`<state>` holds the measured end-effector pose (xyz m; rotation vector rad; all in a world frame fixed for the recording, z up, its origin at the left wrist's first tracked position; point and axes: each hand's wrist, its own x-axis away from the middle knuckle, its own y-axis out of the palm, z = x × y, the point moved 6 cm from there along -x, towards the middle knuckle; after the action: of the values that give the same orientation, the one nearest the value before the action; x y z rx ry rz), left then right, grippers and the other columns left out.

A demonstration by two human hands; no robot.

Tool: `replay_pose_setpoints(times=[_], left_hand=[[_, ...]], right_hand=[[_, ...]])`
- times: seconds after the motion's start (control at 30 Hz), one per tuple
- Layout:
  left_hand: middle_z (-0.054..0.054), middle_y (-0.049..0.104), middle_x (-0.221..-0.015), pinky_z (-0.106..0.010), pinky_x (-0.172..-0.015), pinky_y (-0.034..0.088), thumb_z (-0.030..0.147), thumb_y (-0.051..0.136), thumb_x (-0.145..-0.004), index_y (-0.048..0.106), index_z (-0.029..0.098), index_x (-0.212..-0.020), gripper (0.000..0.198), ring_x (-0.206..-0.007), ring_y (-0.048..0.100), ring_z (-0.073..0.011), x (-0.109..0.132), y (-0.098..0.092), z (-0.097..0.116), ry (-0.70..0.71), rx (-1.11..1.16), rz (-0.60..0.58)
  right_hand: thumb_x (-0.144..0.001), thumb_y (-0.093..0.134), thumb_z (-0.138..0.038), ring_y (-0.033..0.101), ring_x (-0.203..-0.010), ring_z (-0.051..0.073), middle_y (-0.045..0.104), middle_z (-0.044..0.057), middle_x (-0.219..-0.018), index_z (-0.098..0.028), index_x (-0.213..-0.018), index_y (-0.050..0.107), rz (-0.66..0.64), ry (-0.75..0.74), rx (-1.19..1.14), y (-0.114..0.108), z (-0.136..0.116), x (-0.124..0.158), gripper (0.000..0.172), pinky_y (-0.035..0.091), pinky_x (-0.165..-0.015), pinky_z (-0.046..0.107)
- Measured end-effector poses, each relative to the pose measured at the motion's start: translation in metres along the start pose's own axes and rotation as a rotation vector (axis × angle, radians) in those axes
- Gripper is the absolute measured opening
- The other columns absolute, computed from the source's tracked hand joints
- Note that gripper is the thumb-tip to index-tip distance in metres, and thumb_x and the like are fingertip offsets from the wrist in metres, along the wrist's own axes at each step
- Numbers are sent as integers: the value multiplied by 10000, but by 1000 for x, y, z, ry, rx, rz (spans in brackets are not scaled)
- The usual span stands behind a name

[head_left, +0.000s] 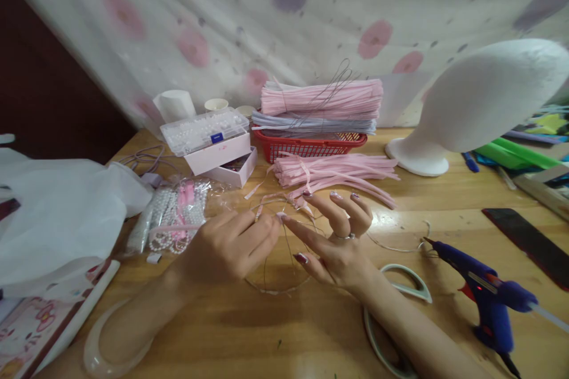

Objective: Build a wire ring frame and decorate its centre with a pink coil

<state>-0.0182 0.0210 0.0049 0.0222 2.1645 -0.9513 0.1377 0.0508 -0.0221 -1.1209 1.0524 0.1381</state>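
Note:
My left hand [235,246] is closed in a pinch on a thin wire frame [278,292], whose curved, ring-like wires hang just over the tabletop. A small pale bit at the pinch is too blurred to name. My right hand [344,243] has its fingers spread, and its index fingertip meets the left fingertips. Behind both hands lies a bundle of pink pipe cleaners [333,172]. Pale green looped handles, seemingly scissors [406,281], are partly hidden under my right forearm.
At right lie a blue glue gun [480,284] and a dark phone [528,243]; a white foam head [480,95] stands behind. A red basket [306,148] bears more pipe cleaners. At left are bagged pearl beads [178,213], a bead box [204,130] and a white bag [57,219].

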Motion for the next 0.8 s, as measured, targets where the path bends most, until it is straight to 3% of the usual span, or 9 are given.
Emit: replay_pose_setpoints(times=[0.23, 0.47, 0.8], left_hand=[[-41, 743, -830, -332, -481, 423, 26, 526, -951, 664, 86, -1003, 160, -611, 612, -171, -2, -2, -1, 6, 9, -3], [-37, 749, -804, -327, -481, 419, 31, 538, -952, 664, 76, -998, 141, -577, 606, -164, -4, -2, -1, 28, 10, -11], [-51, 746, -840, -332, -480, 423, 29, 525, -946, 671, 75, -1017, 168, -607, 598, -171, -1, -1, -1, 19, 18, 0]], right_hand=[[-996, 350, -557, 327, -1288, 350, 408, 77, -1473, -344, -1376, 566, -3, 46, -22, 1, -1, 0, 487, 192, -1101, 543], [-1027, 363, -450, 286, -1334, 347, 378, 90, -1478, -299, -1277, 608, -34, 57, -71, 2, -2, 0, 381, 183, -1100, 553], [-1035, 344, -461, 273, -1370, 347, 356, 87, -1511, -270, -1249, 618, -29, 68, -92, 3, -6, -5, 397, 171, -1126, 546]])
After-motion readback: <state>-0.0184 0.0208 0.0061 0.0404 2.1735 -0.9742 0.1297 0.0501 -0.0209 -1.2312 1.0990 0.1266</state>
